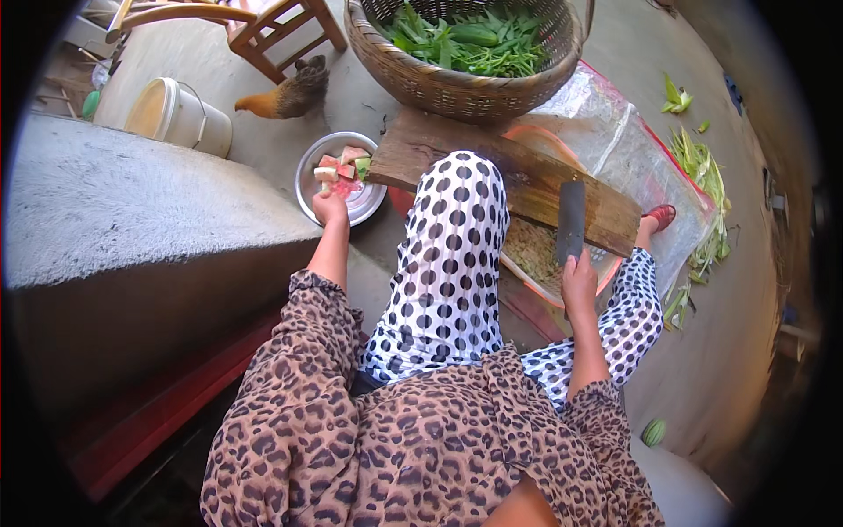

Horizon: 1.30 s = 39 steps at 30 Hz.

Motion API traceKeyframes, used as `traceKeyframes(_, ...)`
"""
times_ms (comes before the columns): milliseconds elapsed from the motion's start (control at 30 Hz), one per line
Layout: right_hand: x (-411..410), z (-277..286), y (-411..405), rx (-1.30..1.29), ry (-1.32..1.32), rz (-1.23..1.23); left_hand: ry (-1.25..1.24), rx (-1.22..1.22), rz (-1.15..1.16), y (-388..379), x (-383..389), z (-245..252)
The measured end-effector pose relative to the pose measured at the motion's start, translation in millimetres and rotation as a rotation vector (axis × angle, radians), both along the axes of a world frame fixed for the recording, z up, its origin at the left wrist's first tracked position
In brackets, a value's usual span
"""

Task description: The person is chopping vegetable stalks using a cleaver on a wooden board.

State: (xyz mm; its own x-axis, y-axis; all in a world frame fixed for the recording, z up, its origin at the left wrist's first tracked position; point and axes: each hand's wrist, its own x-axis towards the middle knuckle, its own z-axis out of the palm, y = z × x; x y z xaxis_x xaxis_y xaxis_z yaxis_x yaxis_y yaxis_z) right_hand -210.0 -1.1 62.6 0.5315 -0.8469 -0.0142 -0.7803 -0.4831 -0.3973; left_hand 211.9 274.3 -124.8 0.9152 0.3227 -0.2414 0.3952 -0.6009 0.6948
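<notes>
My right hand grips the handle of a cleaver. Its dark blade points away from me, over the near edge of a thick wooden board. On my left, a round metal basin holds cut watermelon pieces, some with pale or green rind, and red pulp. My left hand reaches over the basin's near rim, its fingertips at the pieces; whether they hold one is hidden. Partly under the board sits an orange-rimmed plastic basket with chopped, pale yellowish bits inside.
A woven basket of green leaves and a green gourd-like vegetable stands beyond the board. A chicken, a white bucket and a wooden chair are at upper left. Plastic sheeting and corn husks lie at right.
</notes>
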Motion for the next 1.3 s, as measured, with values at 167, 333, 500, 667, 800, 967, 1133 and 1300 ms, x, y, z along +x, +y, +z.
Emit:
traceKeyframes(167,-1.2,12.8,7.8,0.043,-0.024,-0.005,0.172,0.07,-0.092,25.5,1.3,-41.2)
traceKeyframes(333,-12.8,29.2,12.9,0.088,-0.02,-0.092,0.098,0.143,-0.501,-21.6,-10.7,-18.2)
traceKeyframes(500,-2.3,42.0,19.8,0.159,0.014,-0.105,-0.131,0.246,-0.648,-48.1,9.4,-36.7)
traceKeyframes(667,-5.2,56.1,21.0,0.251,0.01,-0.169,0.188,0.413,-0.744,-65.2,25.7,-29.9)
traceKeyframes(800,-1.9,64.6,21.2,0.271,0.026,-0.19,0.142,0.455,-0.773,-77.0,25.7,-7.8)
traceKeyframes(967,-12.8,71.5,17.8,0.352,0.01,-0.252,0.193,0.476,-0.775,-78.8,13.4,5.0)
traceKeyframes(1133,-15.6,79.9,20.6,0.398,0.043,-0.249,0.217,0.492,-0.92,-57.4,-4.4,0.8)
traceKeyframes(1300,-1.2,89.2,22.6,0.39,0.051,-0.215,0.24,0.343,-0.688,-42.3,-4.8,4.3)
